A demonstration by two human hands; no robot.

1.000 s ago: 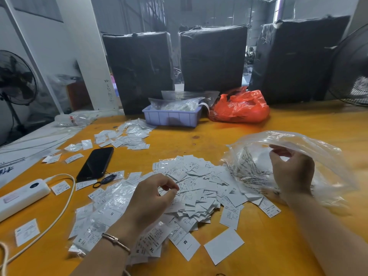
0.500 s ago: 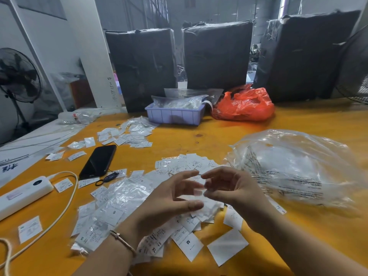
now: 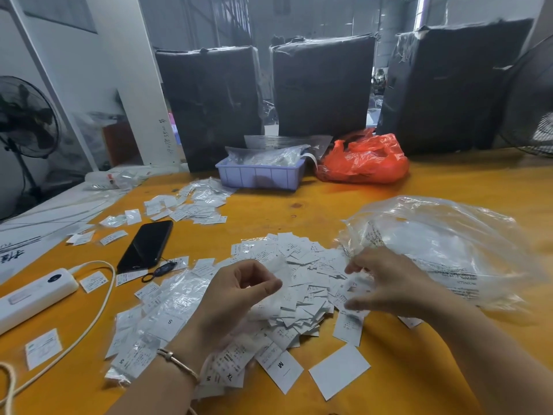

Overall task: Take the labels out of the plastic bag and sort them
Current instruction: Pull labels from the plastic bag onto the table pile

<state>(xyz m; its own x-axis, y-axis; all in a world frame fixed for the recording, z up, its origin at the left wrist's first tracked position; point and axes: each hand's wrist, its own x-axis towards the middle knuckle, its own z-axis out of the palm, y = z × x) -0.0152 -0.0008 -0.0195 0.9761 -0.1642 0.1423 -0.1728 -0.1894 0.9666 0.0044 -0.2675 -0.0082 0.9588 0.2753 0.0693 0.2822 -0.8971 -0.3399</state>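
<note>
Left hand (image 3: 236, 295) is held just above the near-left part of the label pile (image 3: 299, 283), fingers curled inward with thumb and forefinger close together; whether a label is pinched cannot be told. A thin bracelet (image 3: 176, 359) is worn on the left wrist. Right hand (image 3: 386, 283) is held over the pile's right edge, fingers spread and loosely bent, blurred; no grip is shown. Hands are kept apart, pile between them.

Loose labels marked M and XL and one blank label (image 3: 339, 371) are seen at the near edge of the pile. Small clear packets (image 3: 167, 310) with an S label are heaped just left of the pile. The clear bag (image 3: 443, 250) is lying on the table (image 3: 419, 369) just right of the pile, crumpled, behind the right hand.

Left of that: power strip (image 3: 36, 295) with cord, phone (image 3: 146, 247) face up, stray labels around them. Farther back, a second heap (image 3: 191, 205) of labels is spread out. At the far edge a lilac tray (image 3: 260, 175) holding clear bags is set beside an orange bag (image 3: 365, 160). Three black-wrapped bales (image 3: 323, 85) are stood behind. A fan (image 3: 27, 118) is seen at far left.
</note>
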